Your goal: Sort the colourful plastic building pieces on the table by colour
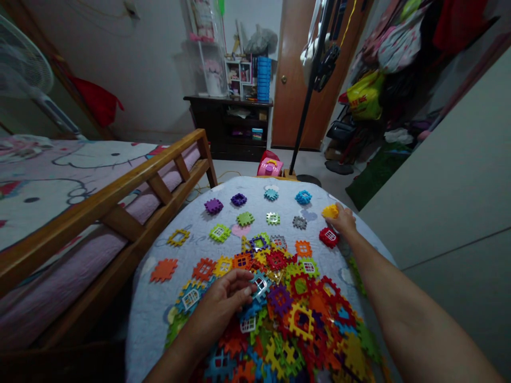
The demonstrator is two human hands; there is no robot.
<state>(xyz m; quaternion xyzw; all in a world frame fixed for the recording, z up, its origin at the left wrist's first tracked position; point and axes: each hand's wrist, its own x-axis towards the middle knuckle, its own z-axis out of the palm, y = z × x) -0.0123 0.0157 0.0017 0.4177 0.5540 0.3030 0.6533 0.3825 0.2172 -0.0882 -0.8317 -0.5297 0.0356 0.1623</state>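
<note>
My left hand (pixel 227 298) is over the near pile, its fingers and thumb closed on the edge of a blue interlocking building tile (pixel 262 286) with a white window in it. My right hand (pixel 345 219) reaches to the far right of the table and grips yellow building tiles (pixel 330 211); how many is hidden by the fingers. Just below it lies a red tile (pixel 329 237) with a white window. The mixed pile (pixel 301 322) of red, yellow, green, orange, purple and blue tiles spreads between my arms.
Small groups of tiles lie apart by colour: purple (pixel 214 206), light green (pixel 245 218), grey (pixel 299 222), blue (pixel 303 197) and orange (pixel 164 270). A cloth covers the rounded table (pixel 149 306). A wooden bed rail (pixel 159 183) runs along the left, a pale cabinet (pixel 455 175) along the right.
</note>
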